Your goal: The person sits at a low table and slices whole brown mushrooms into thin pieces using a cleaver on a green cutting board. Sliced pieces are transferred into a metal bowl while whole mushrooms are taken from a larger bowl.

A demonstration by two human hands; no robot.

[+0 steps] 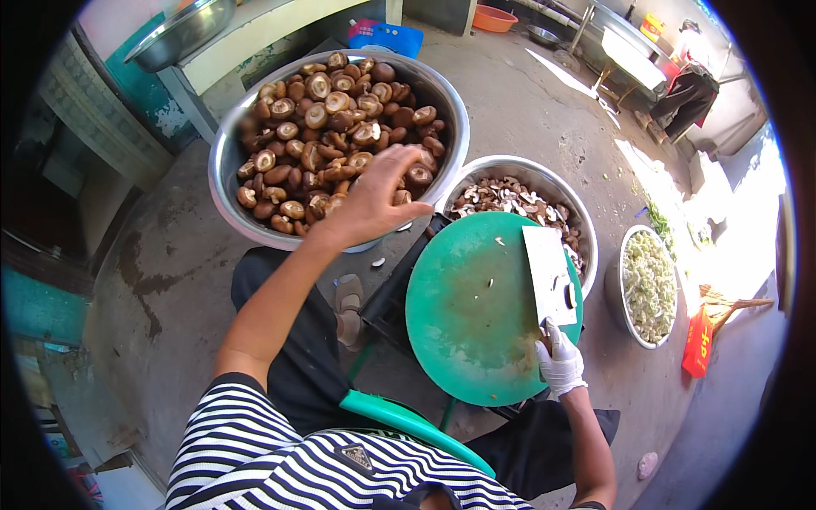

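My bare left hand [377, 197] reaches over the near right part of a large steel basin [222, 185] heaped with whole brown shiitake mushrooms [312, 159]. Its thumb is spread from the fingers and no mushroom shows in its grasp; its fingertips are partly hidden. In a white glove, my right hand [562, 364] grips the handle of a cleaver [540, 268]. The broad blade lies over the right side of a round green cutting board [475, 306], with dark slivers stuck to it. Small mushroom scraps dot the board. Behind it, partly covered, a second steel basin [529, 167] holds sliced mushrooms [510, 199].
On the right stands a basin [615, 293] of chopped pale vegetables, near a red bag [698, 344] and a straw broom [723, 305]. A person [685, 83] bends beside a sink [631, 54] at the back. A blue pouch [386, 39] lies behind the mushroom basin.
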